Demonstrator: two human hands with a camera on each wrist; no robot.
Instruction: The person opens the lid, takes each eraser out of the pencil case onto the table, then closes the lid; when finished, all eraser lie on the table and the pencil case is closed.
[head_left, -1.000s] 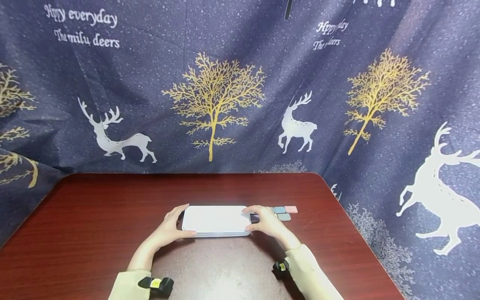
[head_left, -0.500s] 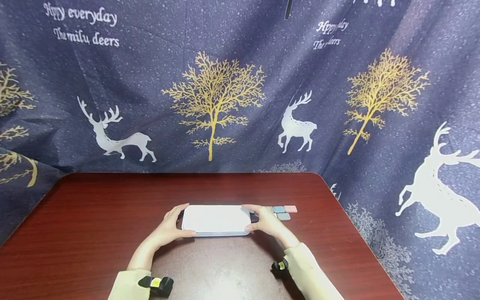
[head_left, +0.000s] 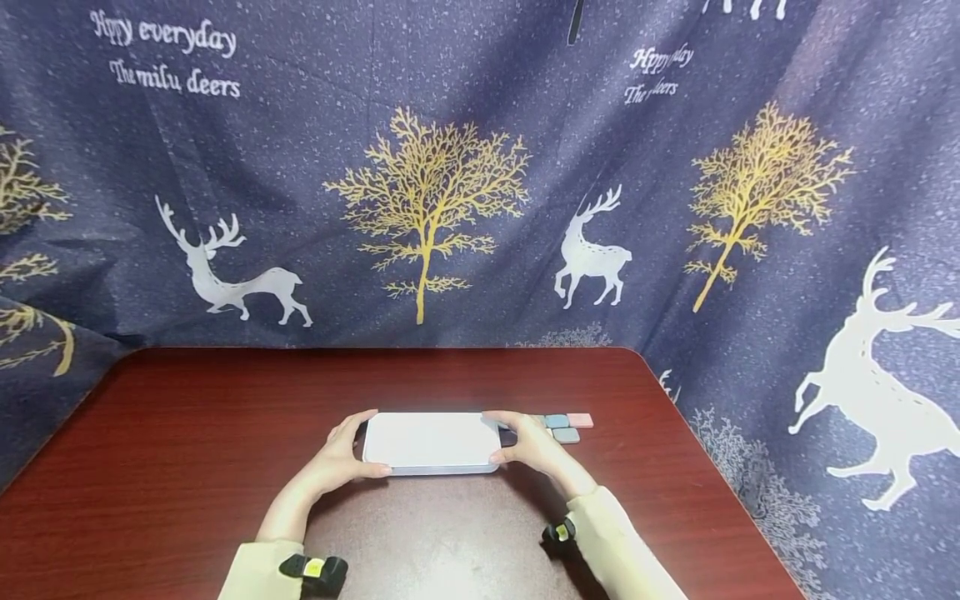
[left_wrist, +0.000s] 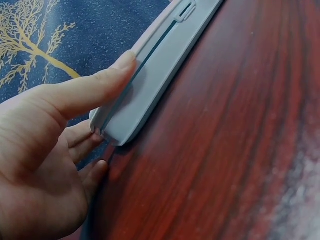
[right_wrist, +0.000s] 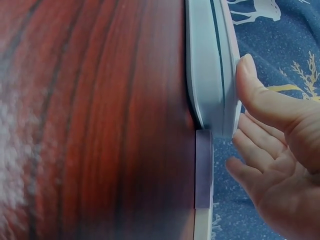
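A flat, rounded plastic case [head_left: 432,439] with a white lid lies on the table between both hands. In the left wrist view its pale side wall [left_wrist: 165,65] shows a dark seam under the lid and a small clasp. My left hand [head_left: 337,454] grips the left end, thumb on the near edge and fingers around the far edge. At the right end, my right hand [head_left: 534,442] holds it the same way. In the right wrist view the thumb [right_wrist: 250,85] touches the lid's rim. The far fingertips are partly hidden behind the case.
Several small flat coloured blocks, among them a pink one [head_left: 580,420] and a blue-grey one [head_left: 566,435], lie just right of the case. A dark purple block [right_wrist: 203,167] sits right against its end. The red-brown wooden table [head_left: 187,467] meets a patterned curtain [head_left: 480,150] behind.
The fingers of my right hand have shifted slightly at the far corner of the lid. The case and my left hand stay in place.
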